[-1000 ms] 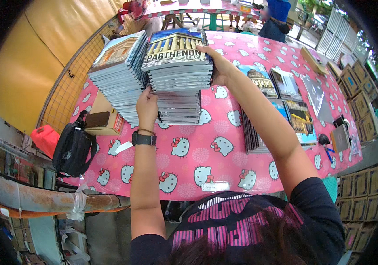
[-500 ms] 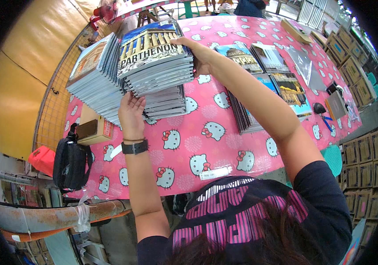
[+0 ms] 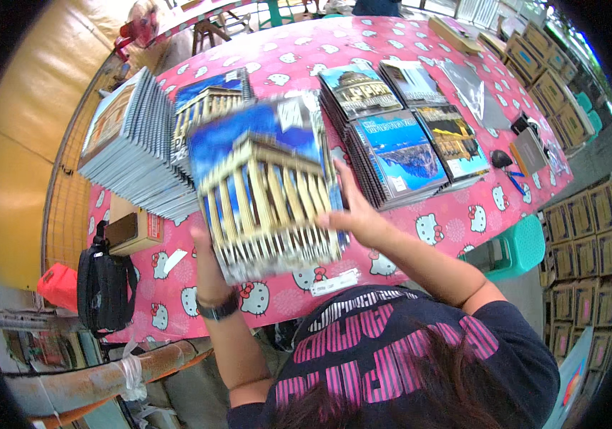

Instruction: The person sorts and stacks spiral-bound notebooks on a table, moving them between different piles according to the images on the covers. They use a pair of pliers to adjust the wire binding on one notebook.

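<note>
A stack of spiral notebooks (image 3: 266,189), its top cover showing a columned temple under blue sky, is held between my two hands over the near part of the table. My left hand (image 3: 207,261) grips its lower left edge, mostly hidden by the covers. On the right edge, my right hand (image 3: 359,214) has its thumb over the top cover and fingers along the side. Behind the held stack lies a lower pile of matching temple notebooks (image 3: 213,96). To its left rises a tall stack of notebooks with orange-brown covers (image 3: 116,118).
Several notebook piles (image 3: 399,154) with different covers stand right of centre on the pink cat-print tablecloth (image 3: 427,229). A cardboard box (image 3: 138,232) and black bag (image 3: 105,289) sit left. Blue-handled pliers (image 3: 515,182) lie right; a green stool (image 3: 520,247) stands by the edge.
The held stack has come off the pile at the back left and moved nearer and right, its top cover tilting up toward me. The temple pile behind is now uncovered.
</note>
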The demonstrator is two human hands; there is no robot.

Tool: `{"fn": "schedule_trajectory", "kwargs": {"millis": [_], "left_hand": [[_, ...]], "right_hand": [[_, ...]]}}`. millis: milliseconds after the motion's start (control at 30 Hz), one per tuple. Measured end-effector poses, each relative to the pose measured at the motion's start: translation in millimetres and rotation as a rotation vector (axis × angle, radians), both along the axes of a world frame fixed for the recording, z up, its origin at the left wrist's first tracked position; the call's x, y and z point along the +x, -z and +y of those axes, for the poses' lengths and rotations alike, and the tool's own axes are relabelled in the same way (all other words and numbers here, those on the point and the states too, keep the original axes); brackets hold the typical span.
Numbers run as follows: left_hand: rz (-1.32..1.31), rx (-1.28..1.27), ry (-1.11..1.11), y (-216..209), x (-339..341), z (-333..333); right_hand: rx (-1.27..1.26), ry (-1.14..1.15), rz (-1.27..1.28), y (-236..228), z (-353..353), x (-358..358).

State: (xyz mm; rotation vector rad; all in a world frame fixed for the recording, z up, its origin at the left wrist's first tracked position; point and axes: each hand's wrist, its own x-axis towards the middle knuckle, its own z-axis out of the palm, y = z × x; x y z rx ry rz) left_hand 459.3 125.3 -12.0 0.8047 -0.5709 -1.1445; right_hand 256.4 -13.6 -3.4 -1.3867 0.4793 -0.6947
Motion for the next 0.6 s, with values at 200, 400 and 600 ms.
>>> {"fn": "schedule_trajectory", "kwargs": {"millis": [200, 400, 600], "left_hand": [[0.039, 0.353, -0.023, 57.6, -57.1, 60.5], [0.183, 0.404, -0.034, 101.5, -69.6, 69.2], [-0.080, 0.408, -0.057, 130.0, -63.5, 63.2]], "right_hand": [[0.340, -0.081, 0.104, 47.7, 46.7, -44.6], [0.396, -0.114, 0.145, 99.7, 58.2, -54.2], [-0.076, -0.237, 0.684, 110.4, 34.1, -58.7]]}}
